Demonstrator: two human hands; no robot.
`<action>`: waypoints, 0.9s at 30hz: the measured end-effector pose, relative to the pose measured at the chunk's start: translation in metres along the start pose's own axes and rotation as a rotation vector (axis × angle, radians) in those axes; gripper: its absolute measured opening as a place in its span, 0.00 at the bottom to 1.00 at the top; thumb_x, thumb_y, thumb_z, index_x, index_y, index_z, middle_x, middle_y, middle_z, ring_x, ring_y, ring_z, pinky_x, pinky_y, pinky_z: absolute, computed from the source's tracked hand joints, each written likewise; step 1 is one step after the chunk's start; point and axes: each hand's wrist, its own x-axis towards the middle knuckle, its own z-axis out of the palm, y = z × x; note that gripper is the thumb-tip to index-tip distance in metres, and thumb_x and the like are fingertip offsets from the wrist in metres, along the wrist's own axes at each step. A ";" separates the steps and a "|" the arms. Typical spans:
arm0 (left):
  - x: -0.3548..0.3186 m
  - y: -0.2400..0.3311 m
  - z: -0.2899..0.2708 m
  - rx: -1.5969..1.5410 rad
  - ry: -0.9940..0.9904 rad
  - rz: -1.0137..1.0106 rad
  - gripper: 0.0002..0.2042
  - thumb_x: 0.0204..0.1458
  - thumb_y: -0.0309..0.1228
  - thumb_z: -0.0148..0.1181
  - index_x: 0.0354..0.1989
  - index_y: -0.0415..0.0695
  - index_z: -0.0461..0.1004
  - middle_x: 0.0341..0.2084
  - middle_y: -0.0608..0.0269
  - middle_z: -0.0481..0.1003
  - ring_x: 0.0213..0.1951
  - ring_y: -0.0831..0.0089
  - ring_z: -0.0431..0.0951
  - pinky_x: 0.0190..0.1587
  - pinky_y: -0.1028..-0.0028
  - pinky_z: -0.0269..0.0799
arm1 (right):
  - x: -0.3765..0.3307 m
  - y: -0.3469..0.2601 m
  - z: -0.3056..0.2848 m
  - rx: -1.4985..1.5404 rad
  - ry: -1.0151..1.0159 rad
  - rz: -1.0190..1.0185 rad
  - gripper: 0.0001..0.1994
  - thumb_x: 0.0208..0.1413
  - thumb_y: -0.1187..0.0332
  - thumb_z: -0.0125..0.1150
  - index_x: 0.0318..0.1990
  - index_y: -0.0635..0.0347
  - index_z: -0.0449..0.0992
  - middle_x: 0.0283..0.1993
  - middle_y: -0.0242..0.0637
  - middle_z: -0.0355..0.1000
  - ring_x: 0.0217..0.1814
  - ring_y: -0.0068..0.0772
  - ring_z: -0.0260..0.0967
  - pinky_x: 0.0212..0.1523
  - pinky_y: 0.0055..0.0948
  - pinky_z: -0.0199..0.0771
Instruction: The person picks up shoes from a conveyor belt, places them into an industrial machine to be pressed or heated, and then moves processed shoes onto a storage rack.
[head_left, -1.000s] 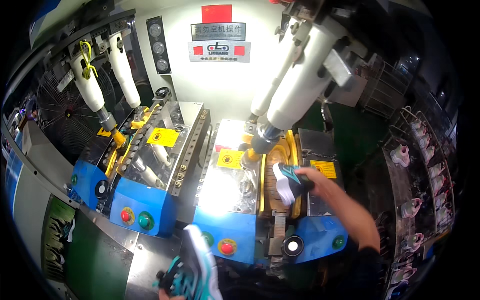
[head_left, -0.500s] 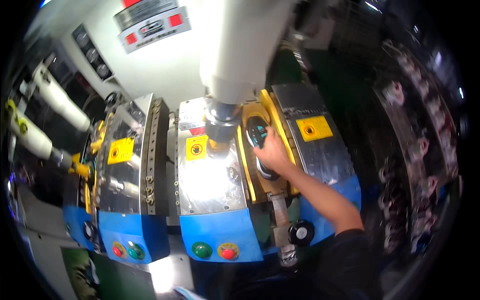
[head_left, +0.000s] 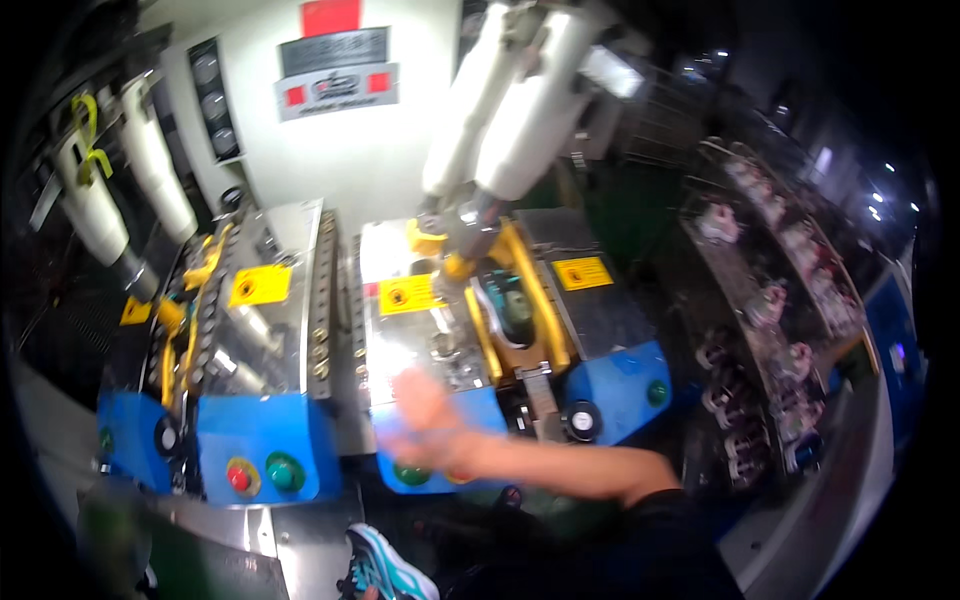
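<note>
My right hand [head_left: 425, 425], blurred by motion, hovers over the blue front panel [head_left: 480, 405] of the middle machine, thumb apart and nothing seen in it. Just below it are a green push button [head_left: 410, 475] and a partly covered red one. A black and teal shoe [head_left: 510, 305] lies between the yellow side pads [head_left: 540, 290] of this machine, out of my grasp. At the lower edge, a teal, white and black sneaker [head_left: 385, 565] rests in my left hand [head_left: 372, 592], of which only a fingertip shows.
White cylinders [head_left: 525, 130] angle down over the shoe in the machine. A second blue machine [head_left: 265, 430] with red and green buttons stands left. A black round knob [head_left: 582, 421] sits at the front. Shoe racks [head_left: 740, 290] line the right side.
My right hand has let go of the shoe between the yellow pads and moved left and nearer, over the button panel. The view has shifted, and more of the teal sneaker shows at the lower edge.
</note>
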 end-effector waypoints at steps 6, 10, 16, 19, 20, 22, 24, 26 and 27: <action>0.026 -0.019 -0.057 0.084 -0.079 -0.013 0.15 0.54 0.38 0.55 0.47 0.47 0.69 0.35 0.61 0.74 0.30 0.68 0.76 0.23 0.75 0.72 | -0.033 -0.001 0.082 -0.147 -0.404 0.074 0.23 0.49 0.62 0.58 0.50 0.68 0.66 0.59 0.54 0.59 0.66 0.52 0.52 0.66 0.53 0.46; 0.018 -0.034 -0.093 -0.131 0.005 0.192 0.18 0.53 0.38 0.56 0.53 0.51 0.67 0.41 0.59 0.73 0.39 0.66 0.75 0.34 0.70 0.74 | -0.054 -0.072 0.084 0.255 -0.079 -0.047 0.18 0.46 0.74 0.61 0.47 0.66 0.68 0.52 0.47 0.67 0.55 0.46 0.65 0.60 0.49 0.60; -0.075 -0.008 -0.125 -0.391 0.102 0.433 0.31 0.37 0.26 0.68 0.53 0.41 0.63 0.47 0.57 0.69 0.52 0.65 0.69 0.54 0.67 0.66 | -0.131 -0.196 0.125 0.750 -0.423 -0.046 0.15 0.47 0.71 0.62 0.44 0.62 0.73 0.44 0.40 0.73 0.46 0.41 0.71 0.54 0.33 0.70; -0.029 -0.034 -0.177 -0.043 0.423 0.792 0.34 0.39 0.27 0.67 0.55 0.40 0.54 0.44 0.60 0.66 0.45 0.68 0.69 0.50 0.68 0.66 | -0.141 -0.263 0.109 0.901 -0.623 0.074 0.09 0.46 0.76 0.62 0.38 0.61 0.77 0.38 0.39 0.76 0.40 0.37 0.75 0.42 0.29 0.75; -0.013 -0.040 -0.183 0.046 0.530 0.858 0.35 0.39 0.28 0.67 0.56 0.39 0.54 0.43 0.57 0.66 0.45 0.64 0.68 0.50 0.67 0.65 | -0.145 -0.280 0.104 0.918 -0.671 0.097 0.09 0.46 0.76 0.62 0.37 0.61 0.77 0.37 0.39 0.76 0.38 0.35 0.75 0.40 0.27 0.75; 0.050 -0.047 -0.193 0.337 0.646 0.831 0.40 0.39 0.31 0.67 0.60 0.37 0.50 0.46 0.43 0.67 0.48 0.53 0.71 0.51 0.64 0.66 | -0.118 -0.289 0.108 0.920 -0.802 -0.004 0.09 0.46 0.76 0.62 0.37 0.61 0.77 0.37 0.39 0.76 0.37 0.35 0.76 0.39 0.27 0.75; 0.069 -0.038 -0.194 0.244 0.622 0.715 0.43 0.38 0.34 0.69 0.61 0.38 0.48 0.47 0.41 0.68 0.49 0.51 0.72 0.50 0.63 0.66 | -0.109 -0.294 0.120 0.811 -0.890 -0.045 0.10 0.45 0.76 0.63 0.38 0.60 0.77 0.36 0.40 0.76 0.36 0.35 0.76 0.39 0.27 0.75; 0.078 -0.030 -0.189 0.187 0.486 0.727 0.47 0.36 0.37 0.71 0.63 0.37 0.46 0.50 0.42 0.66 0.51 0.53 0.70 0.52 0.64 0.65 | -0.085 -0.302 0.128 0.659 -0.915 0.000 0.09 0.47 0.74 0.62 0.39 0.59 0.77 0.35 0.40 0.76 0.36 0.32 0.77 0.38 0.26 0.75; 0.095 -0.032 -0.195 0.141 0.365 0.726 0.51 0.35 0.42 0.73 0.63 0.35 0.44 0.55 0.43 0.62 0.56 0.55 0.65 0.56 0.63 0.61 | -0.079 -0.305 0.136 0.573 -0.952 0.127 0.08 0.49 0.74 0.61 0.38 0.62 0.77 0.35 0.40 0.77 0.36 0.31 0.77 0.38 0.26 0.75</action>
